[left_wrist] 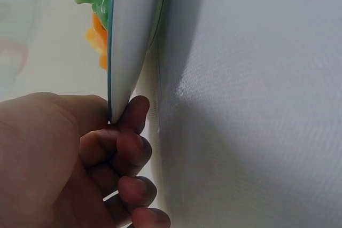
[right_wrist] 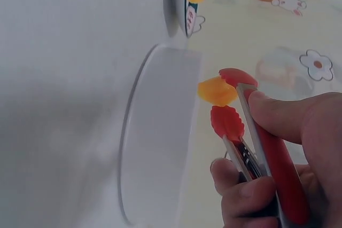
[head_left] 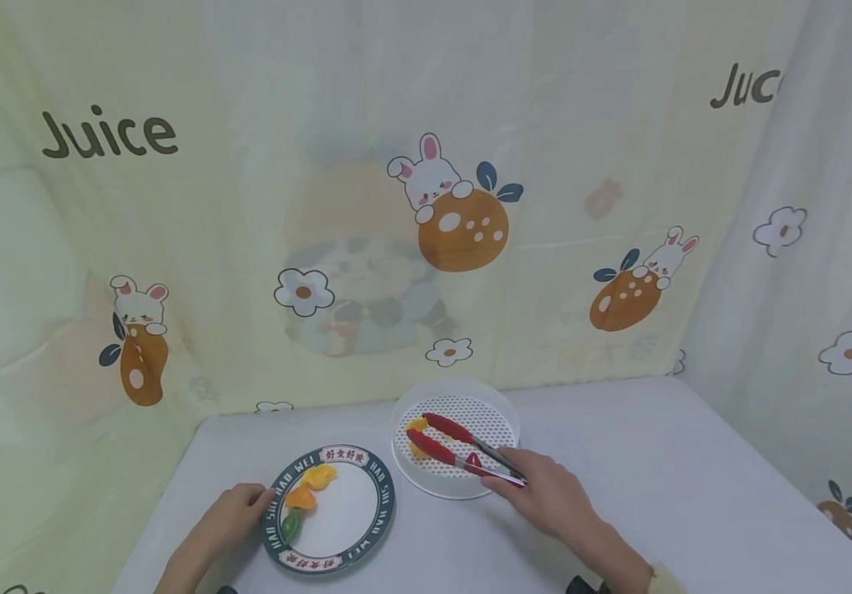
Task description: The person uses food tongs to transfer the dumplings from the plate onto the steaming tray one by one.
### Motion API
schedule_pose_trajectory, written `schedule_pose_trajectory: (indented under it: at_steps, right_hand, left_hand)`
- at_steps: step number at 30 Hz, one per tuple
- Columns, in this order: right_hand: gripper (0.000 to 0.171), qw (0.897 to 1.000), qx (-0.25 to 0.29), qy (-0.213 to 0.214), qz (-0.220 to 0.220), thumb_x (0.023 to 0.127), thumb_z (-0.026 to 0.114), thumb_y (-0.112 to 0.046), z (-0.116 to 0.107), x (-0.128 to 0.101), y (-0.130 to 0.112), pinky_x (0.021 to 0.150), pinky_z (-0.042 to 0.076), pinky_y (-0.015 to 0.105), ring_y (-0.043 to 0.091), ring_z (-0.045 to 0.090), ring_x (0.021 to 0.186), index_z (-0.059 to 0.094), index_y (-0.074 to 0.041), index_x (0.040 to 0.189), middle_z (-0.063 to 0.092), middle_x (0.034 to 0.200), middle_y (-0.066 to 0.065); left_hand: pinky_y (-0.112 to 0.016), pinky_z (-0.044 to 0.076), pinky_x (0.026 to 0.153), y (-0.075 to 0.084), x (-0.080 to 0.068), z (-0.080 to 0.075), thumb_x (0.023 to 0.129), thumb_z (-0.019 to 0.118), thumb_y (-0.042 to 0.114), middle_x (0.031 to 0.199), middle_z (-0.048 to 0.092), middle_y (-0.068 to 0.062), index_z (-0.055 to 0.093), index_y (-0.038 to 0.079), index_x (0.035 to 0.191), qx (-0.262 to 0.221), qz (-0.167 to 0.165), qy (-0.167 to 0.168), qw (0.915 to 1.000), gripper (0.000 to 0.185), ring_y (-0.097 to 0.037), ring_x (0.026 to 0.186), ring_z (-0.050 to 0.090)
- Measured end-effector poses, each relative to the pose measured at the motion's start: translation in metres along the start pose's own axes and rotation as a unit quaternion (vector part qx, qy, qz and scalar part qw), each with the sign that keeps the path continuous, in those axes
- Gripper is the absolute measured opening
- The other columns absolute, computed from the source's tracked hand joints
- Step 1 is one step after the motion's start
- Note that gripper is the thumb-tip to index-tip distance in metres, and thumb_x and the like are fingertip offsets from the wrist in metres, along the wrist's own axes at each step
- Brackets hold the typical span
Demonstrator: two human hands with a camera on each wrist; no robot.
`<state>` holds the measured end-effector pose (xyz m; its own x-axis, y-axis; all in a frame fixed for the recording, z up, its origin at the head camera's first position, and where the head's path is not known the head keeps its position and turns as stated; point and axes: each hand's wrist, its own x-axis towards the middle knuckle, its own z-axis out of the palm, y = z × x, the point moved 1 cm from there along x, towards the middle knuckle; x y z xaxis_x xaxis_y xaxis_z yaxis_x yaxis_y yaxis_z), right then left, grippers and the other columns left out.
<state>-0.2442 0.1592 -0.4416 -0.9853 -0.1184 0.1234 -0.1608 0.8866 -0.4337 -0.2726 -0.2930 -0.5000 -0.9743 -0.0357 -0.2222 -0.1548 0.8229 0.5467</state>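
My left hand (head_left: 234,513) pinches the left rim of a round plate (head_left: 347,528) with a dark green patterned border, thumb on top and fingertips beneath. On the plate lie a yellow piece (head_left: 318,476), an orange piece (head_left: 300,497) and a green piece (head_left: 290,525), glossy and pepper-like. My right hand (head_left: 548,493) grips metal tongs (right_wrist: 278,169) with red tips and red handle covers. The tong tips are above a white perforated basket (head_left: 503,412). Another yellow piece (right_wrist: 216,92) shows at the tips, overlapping them in the right wrist view.
Plate and basket stand side by side on a white-covered table (head_left: 604,445), the basket farther back. A small red piece (head_left: 473,459) appears beside the tongs, over the basket. A printed curtain (head_left: 247,206) hangs behind the table and along its right side.
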Motion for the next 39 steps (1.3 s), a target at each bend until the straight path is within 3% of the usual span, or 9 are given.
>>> schedule_pose_trajectory:
  at_steps: [6, 11, 16, 24, 32, 39]
  right_hand:
    - [0.067, 1.000, -0.006, 0.016, 0.007, 0.088, 0.069, -0.056, -0.009, 0.008, 0.014, 0.089, 0.056, 0.052, 0.031, 0.067, 0.109, 0.063, -0.008, 0.133, 0.069, 0.125, 0.013]
    - [0.065, 0.999, -0.021, 0.019, 0.020, 0.088, 0.070, -0.055, -0.015, 0.018, 0.024, 0.070, 0.054, 0.037, 0.019, 0.061, 0.087, 0.063, -0.009, 0.132, 0.072, 0.116, 0.008]
    - [0.063, 0.999, -0.022, 0.012, 0.027, 0.088, 0.070, -0.053, -0.020, 0.023, 0.030, 0.061, 0.046, 0.030, 0.018, 0.056, 0.080, 0.063, -0.007, 0.132, 0.072, 0.109, 0.008]
    - [0.064, 0.999, -0.017, 0.007, 0.037, 0.088, 0.069, -0.056, -0.022, 0.024, 0.034, 0.058, 0.043, 0.029, 0.017, 0.054, 0.077, 0.063, -0.008, 0.130, 0.070, 0.101, 0.005]
    - [0.063, 0.999, -0.019, -0.005, 0.025, 0.088, 0.071, -0.054, -0.017, 0.028, 0.025, 0.070, 0.054, 0.037, 0.017, 0.057, 0.083, 0.064, -0.008, 0.129, 0.071, 0.110, 0.006]
    - [0.056, 0.999, -0.033, -0.026, 0.009, 0.087, 0.074, -0.048, -0.007, 0.032, 0.016, 0.065, 0.048, 0.033, 0.016, 0.055, 0.079, 0.066, -0.009, 0.126, 0.071, 0.105, 0.002]
  left_hand:
    - [-0.031, 0.049, 0.066, 0.002, -0.003, -0.001, 0.104, 0.050, 0.029, 0.073, 0.061, 0.000, 0.071, 0.005, 0.097, -0.003, -0.002, 0.002, 1.0000, 0.033, -0.014, 0.071, 0.055]
    - [-0.032, 0.050, 0.068, 0.001, -0.002, -0.001, 0.104, 0.050, 0.029, 0.075, 0.062, 0.000, 0.071, 0.004, 0.100, 0.000, -0.006, 0.002, 1.0000, 0.033, -0.014, 0.072, 0.056]
    - [-0.035, 0.054, 0.073, -0.001, 0.000, 0.000, 0.104, 0.050, 0.030, 0.078, 0.064, 0.001, 0.070, 0.001, 0.106, 0.004, -0.010, -0.001, 0.9999, 0.035, -0.013, 0.075, 0.057]
    - [-0.034, 0.053, 0.071, -0.001, 0.000, -0.001, 0.104, 0.050, 0.030, 0.077, 0.064, 0.001, 0.071, 0.004, 0.102, 0.001, -0.009, -0.001, 1.0000, 0.034, -0.014, 0.074, 0.058]
    - [-0.039, 0.056, 0.078, 0.002, -0.001, -0.003, 0.104, 0.050, 0.031, 0.081, 0.066, 0.002, 0.070, 0.000, 0.108, 0.001, -0.012, -0.006, 0.9999, 0.036, -0.012, 0.077, 0.060]
    - [-0.035, 0.052, 0.072, 0.002, -0.002, -0.003, 0.105, 0.049, 0.030, 0.078, 0.064, 0.001, 0.071, 0.004, 0.104, 0.002, -0.008, -0.007, 0.9999, 0.034, -0.014, 0.075, 0.057]
